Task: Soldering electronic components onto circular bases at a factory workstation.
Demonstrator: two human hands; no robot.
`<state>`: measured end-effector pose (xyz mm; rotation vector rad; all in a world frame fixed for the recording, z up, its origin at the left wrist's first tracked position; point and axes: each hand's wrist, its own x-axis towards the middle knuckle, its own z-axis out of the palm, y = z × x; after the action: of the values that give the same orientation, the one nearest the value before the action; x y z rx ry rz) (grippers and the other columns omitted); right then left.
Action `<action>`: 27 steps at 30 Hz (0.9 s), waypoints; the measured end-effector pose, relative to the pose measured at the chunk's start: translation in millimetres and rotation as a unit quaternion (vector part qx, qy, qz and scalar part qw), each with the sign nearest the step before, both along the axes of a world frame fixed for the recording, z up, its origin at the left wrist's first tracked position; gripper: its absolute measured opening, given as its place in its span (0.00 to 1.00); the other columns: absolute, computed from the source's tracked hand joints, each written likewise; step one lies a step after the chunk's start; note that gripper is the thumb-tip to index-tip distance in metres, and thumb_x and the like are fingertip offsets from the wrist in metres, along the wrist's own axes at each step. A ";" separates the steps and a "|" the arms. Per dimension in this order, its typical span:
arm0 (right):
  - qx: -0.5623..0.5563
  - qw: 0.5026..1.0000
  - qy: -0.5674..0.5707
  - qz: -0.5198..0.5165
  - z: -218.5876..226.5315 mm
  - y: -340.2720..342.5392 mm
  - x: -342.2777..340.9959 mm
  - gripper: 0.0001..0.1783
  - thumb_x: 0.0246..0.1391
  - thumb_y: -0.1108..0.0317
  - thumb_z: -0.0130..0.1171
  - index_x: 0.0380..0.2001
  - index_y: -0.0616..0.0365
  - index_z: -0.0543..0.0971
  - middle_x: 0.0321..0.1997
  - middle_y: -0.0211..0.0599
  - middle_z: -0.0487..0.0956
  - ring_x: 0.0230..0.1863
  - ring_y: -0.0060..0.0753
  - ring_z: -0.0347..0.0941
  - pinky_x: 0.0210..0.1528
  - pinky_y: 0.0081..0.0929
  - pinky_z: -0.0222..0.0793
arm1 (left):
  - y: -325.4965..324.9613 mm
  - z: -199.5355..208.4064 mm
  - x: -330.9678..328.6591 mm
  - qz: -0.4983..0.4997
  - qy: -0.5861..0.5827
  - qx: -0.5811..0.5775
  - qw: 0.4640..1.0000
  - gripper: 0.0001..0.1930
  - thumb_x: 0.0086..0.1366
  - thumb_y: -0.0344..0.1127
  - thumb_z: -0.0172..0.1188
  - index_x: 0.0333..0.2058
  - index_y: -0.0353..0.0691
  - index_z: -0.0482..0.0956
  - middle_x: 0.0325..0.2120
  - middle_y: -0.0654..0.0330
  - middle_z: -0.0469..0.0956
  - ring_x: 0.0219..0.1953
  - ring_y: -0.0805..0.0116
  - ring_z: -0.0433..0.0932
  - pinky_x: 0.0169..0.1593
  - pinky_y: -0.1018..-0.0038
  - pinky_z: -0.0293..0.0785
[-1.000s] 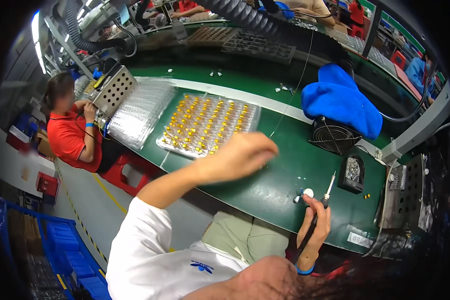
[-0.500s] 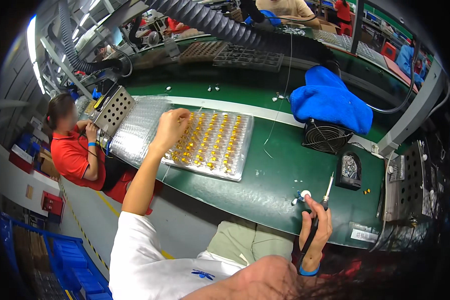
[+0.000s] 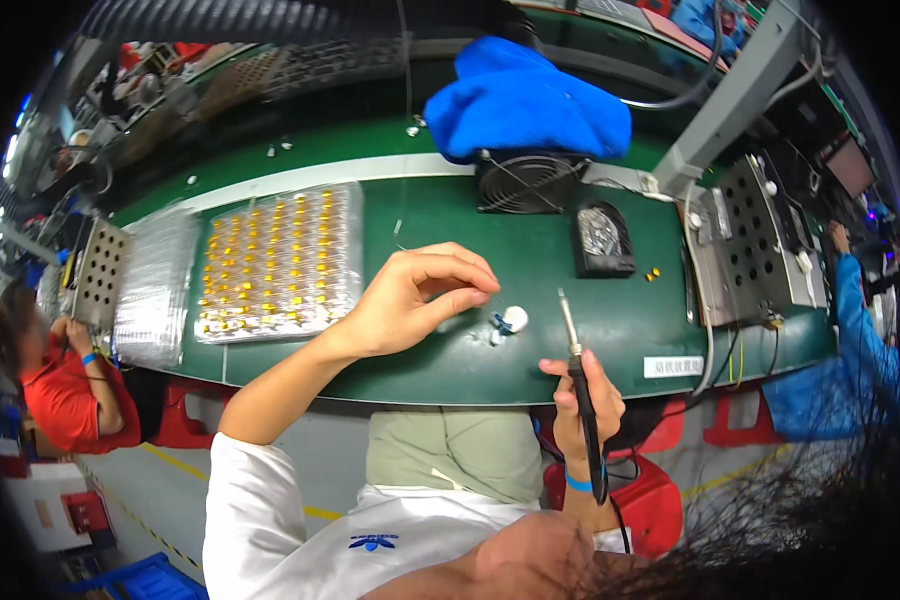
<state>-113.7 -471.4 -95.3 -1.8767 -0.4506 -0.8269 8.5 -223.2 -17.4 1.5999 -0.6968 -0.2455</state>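
My left hand (image 3: 405, 305) hovers over the middle of the green bench, thumb and forefinger brought together. Whatever may be pinched there is too small to make out. Just right of those fingertips lies a small round white piece (image 3: 514, 319) with a blue part beside it. My right hand (image 3: 588, 405) holds a soldering iron (image 3: 580, 385) by its black handle, the metal tip pointing up and away from me over the bench. To the left, a clear plastic tray (image 3: 353, 235) carries rows of small yellow-wrapped parts.
Stacked clear trays (image 3: 155, 290) lie further left. A black fan (image 3: 530, 183) stands at the back under a blue cloth (image 3: 530, 105). Right of it are a black holder (image 3: 610, 265) with metal wool and a perforated metal box (image 3: 760, 235). Co-workers sit on both sides.
My view has swung to the right. My left hand has come from the tray of yellow parts to beside the white piece. My right hand, with the soldering iron, has drawn away from that piece.
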 end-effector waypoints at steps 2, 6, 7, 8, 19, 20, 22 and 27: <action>-0.006 1.000 -0.012 -0.024 -2.6 -5.0 -4.0 0.30 0.67 0.50 0.62 0.55 0.71 0.77 0.29 0.45 0.85 0.23 0.29 0.74 0.29 0.24 0.71 | -8.9 -8.8 0.4 -0.007 0.054 -0.019 0.998 0.07 0.66 0.19 0.65 0.43 0.29 0.84 0.46 0.52 0.82 0.48 0.66 0.82 0.53 0.71 0.82; -0.037 0.999 -0.001 -0.023 -3.8 -15.8 -10.2 0.27 0.62 0.54 0.68 0.48 0.71 0.79 0.26 0.42 0.82 0.24 0.37 0.78 0.29 0.28 0.73 | -16.0 -31.1 1.0 -0.016 0.019 -0.002 1.000 0.07 0.65 0.20 0.66 0.41 0.29 0.84 0.43 0.52 0.84 0.46 0.64 0.84 0.53 0.70 0.83; -0.037 0.999 0.006 -0.025 -3.6 -16.6 -11.8 0.27 0.62 0.54 0.68 0.48 0.71 0.79 0.26 0.42 0.82 0.24 0.37 0.78 0.29 0.28 0.73 | -17.5 -34.3 1.0 -0.019 0.026 -0.001 0.999 0.07 0.65 0.20 0.66 0.41 0.29 0.84 0.43 0.52 0.84 0.46 0.64 0.84 0.53 0.70 0.83; -0.034 0.999 0.018 -0.029 -3.7 -16.3 -12.8 0.25 0.62 0.56 0.69 0.47 0.70 0.79 0.26 0.42 0.82 0.24 0.37 0.78 0.29 0.27 0.73 | -18.8 -36.8 1.4 -0.018 -0.008 0.009 1.000 0.06 0.65 0.20 0.66 0.41 0.29 0.84 0.43 0.51 0.84 0.47 0.63 0.84 0.52 0.69 0.83; -0.073 0.997 -0.010 -0.024 0.3 -10.9 -4.2 0.20 0.53 0.64 0.76 0.39 0.69 0.81 0.21 0.37 0.80 0.16 0.32 0.71 0.22 0.26 0.65 | -19.2 -39.9 -2.6 -0.024 -0.075 0.041 0.996 0.04 0.63 0.19 0.67 0.37 0.29 0.85 0.40 0.51 0.85 0.48 0.55 0.86 0.52 0.64 0.84; -0.073 0.997 -0.008 -0.023 0.1 -10.5 -4.0 0.20 0.53 0.64 0.76 0.39 0.69 0.81 0.21 0.37 0.80 0.16 0.32 0.71 0.22 0.26 0.65 | -19.0 -40.0 -2.3 -0.024 -0.073 0.041 0.996 0.04 0.63 0.19 0.67 0.37 0.29 0.85 0.40 0.51 0.85 0.48 0.55 0.86 0.52 0.64 0.84; -0.075 0.997 -0.017 -0.023 -0.8 -9.9 -3.2 0.19 0.52 0.65 0.76 0.39 0.69 0.82 0.20 0.36 0.79 0.16 0.33 0.70 0.21 0.27 0.65 | -18.3 -40.6 -1.6 -0.027 -0.081 0.038 0.996 0.04 0.62 0.19 0.67 0.36 0.29 0.85 0.40 0.50 0.85 0.48 0.54 0.86 0.52 0.64 0.84; -0.089 0.996 -0.009 -0.020 1.3 -9.6 -2.5 0.18 0.51 0.66 0.76 0.38 0.69 0.82 0.20 0.37 0.78 0.16 0.34 0.70 0.21 0.28 0.65 | -18.1 -43.3 -1.4 -0.027 -0.079 0.028 0.996 0.04 0.63 0.21 0.67 0.37 0.30 0.86 0.40 0.51 0.85 0.46 0.57 0.86 0.51 0.66 0.83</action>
<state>-116.2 -480.9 -93.9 -2.0507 -0.5132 -0.8535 7.1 -241.3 -60.7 1.6690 -0.8627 -0.1801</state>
